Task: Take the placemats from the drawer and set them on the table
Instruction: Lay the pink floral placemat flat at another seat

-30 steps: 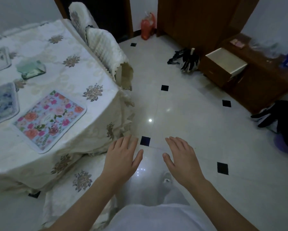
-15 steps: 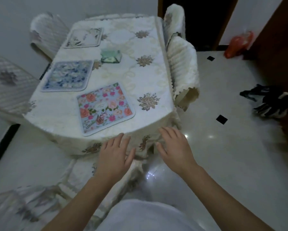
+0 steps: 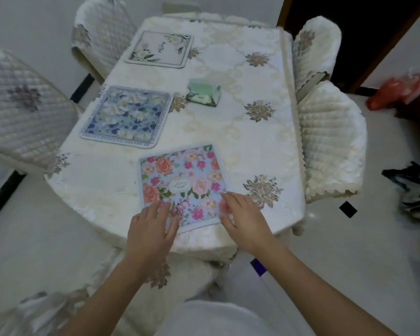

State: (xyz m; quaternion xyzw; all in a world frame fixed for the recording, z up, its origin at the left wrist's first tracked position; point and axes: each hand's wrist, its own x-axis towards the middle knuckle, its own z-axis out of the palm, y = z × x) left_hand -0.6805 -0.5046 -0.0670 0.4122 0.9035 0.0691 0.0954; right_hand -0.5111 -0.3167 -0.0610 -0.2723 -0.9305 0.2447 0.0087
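Three placemats lie on the table (image 3: 240, 132), which wears a cream embroidered cloth. Nearest me is a pink-flowered mat (image 3: 182, 180), behind it to the left a blue-and-white flowered mat (image 3: 125, 116), and at the far end a pale mat with green leaves (image 3: 159, 49). My left hand (image 3: 152, 226) rests flat on the pink mat's near left corner, fingers spread. My right hand (image 3: 243, 219) lies flat over its near right corner. Neither hand grips anything. The drawer is out of view.
A green tissue box (image 3: 203, 93) stands mid-table. Chairs in quilted cream covers stand on the right (image 3: 330, 141), the left (image 3: 22, 112) and the far left (image 3: 102, 32). An orange bag (image 3: 393, 93) and dark shoes (image 3: 415, 190) lie on the tiled floor at right.
My view has swung left from the floor and the open drawer to the table. Both hands have moved forward from the air onto the pink mat's near corners.
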